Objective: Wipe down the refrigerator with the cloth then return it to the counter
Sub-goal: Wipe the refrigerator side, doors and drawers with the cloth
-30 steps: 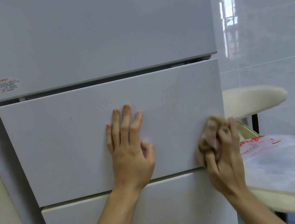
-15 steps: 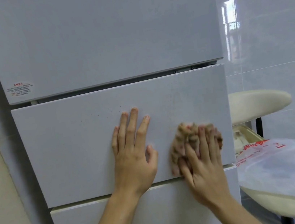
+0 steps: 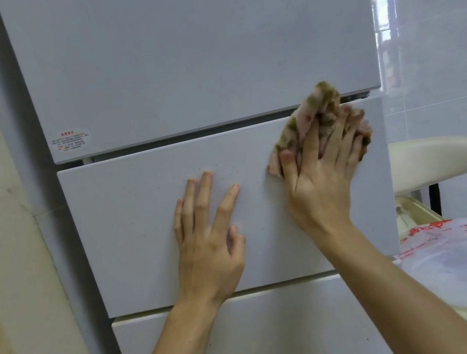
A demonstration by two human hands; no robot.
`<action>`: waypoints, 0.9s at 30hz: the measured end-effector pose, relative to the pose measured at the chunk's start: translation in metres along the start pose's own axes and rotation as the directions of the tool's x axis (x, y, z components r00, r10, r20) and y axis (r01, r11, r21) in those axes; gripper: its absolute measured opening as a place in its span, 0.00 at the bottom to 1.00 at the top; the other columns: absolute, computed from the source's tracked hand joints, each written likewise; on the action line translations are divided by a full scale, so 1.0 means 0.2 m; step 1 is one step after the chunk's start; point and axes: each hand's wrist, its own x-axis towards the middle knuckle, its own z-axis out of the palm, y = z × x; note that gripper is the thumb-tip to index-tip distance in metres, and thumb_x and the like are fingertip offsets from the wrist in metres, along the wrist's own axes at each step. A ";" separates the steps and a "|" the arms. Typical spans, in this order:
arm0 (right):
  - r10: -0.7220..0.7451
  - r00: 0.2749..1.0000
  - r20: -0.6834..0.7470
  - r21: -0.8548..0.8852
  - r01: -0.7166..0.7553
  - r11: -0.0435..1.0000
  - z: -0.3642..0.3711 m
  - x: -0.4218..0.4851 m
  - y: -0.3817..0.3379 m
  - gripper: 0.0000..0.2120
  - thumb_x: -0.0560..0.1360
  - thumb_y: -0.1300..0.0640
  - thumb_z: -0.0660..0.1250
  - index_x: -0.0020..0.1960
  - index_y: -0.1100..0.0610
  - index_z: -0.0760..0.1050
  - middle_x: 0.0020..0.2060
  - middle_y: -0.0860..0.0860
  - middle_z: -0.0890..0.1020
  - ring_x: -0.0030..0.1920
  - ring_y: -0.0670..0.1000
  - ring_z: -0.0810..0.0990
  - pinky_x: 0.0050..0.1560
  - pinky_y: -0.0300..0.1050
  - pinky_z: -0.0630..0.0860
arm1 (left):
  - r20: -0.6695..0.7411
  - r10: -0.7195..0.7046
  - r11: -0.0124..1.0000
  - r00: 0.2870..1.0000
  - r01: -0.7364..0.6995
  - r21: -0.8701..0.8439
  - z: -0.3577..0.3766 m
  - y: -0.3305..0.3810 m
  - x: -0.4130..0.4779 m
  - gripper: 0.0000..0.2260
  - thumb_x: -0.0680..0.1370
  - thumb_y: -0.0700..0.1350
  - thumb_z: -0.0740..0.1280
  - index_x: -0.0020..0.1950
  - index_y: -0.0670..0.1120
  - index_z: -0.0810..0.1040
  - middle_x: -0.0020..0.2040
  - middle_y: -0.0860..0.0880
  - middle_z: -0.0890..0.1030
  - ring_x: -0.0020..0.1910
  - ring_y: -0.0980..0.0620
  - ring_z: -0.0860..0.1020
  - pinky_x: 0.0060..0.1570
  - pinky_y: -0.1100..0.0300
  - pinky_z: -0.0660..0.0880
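Head view, left hand (image 3: 205, 240) flat with relaxed fingers on the middle drawer (image 3: 130, 221) of the glossy pale grey refrigerator (image 3: 180, 64), right hand (image 3: 320, 182) pressing a crumpled pink-and-olive cloth (image 3: 302, 119) with straight spread fingers onto that drawer's top right corner

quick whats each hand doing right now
Left hand: open, flat on the refrigerator.
Right hand: open, pressing the cloth against the refrigerator.

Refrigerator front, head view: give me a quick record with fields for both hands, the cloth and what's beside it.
Left hand: flat on the middle panel, fingers spread
Right hand: presses the cloth against the panel's top right corner
Cloth: crumpled, pink and olive, top overlapping the upper door
To the right: plastic bag, cream seat
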 end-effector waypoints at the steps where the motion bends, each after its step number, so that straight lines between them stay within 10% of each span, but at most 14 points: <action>1: -0.059 0.998 0.012 0.018 0.059 0.998 0.00 -0.09 0.01 0.34 0.87 0.45 0.53 0.85 0.57 0.42 0.83 0.66 0.45 0.83 0.68 0.42 0.82 0.66 0.41 | -0.009 -0.002 1.000 1.000 0.002 -0.004 0.00 0.00 0.00 0.31 0.77 0.42 0.66 0.80 0.55 0.68 0.85 0.48 0.57 0.85 0.45 0.51 0.83 0.48 0.46; 9: -0.373 0.898 0.232 0.069 0.368 0.927 -0.05 -0.90 0.26 0.31 0.87 0.50 0.52 0.86 0.53 0.45 0.85 0.58 0.51 0.84 0.62 0.53 0.83 0.61 0.51 | -0.007 0.006 1.000 1.000 -0.006 -0.008 0.00 0.01 -0.01 0.33 0.75 0.40 0.66 0.81 0.53 0.68 0.86 0.47 0.56 0.86 0.44 0.50 0.84 0.46 0.46; 21: 0.095 0.992 -0.077 0.041 -0.092 0.995 0.04 -0.09 -0.17 0.34 0.84 0.53 0.58 0.85 0.57 0.47 0.84 0.64 0.50 0.84 0.64 0.46 0.82 0.62 0.39 | 0.002 -0.125 0.991 0.992 0.125 -0.054 -0.06 -0.09 -0.08 0.35 0.74 0.37 0.60 0.82 0.51 0.66 0.86 0.48 0.50 0.86 0.46 0.45 0.84 0.50 0.43; 27: -0.332 0.933 0.136 0.050 0.328 0.943 0.08 -0.63 -0.12 0.28 0.83 0.53 0.57 0.82 0.55 0.62 0.84 0.60 0.54 0.84 0.61 0.53 0.83 0.62 0.50 | -0.050 -0.133 0.991 0.990 0.132 -0.013 -0.05 -0.11 -0.09 0.35 0.72 0.39 0.64 0.81 0.50 0.68 0.85 0.42 0.55 0.85 0.42 0.49 0.82 0.40 0.53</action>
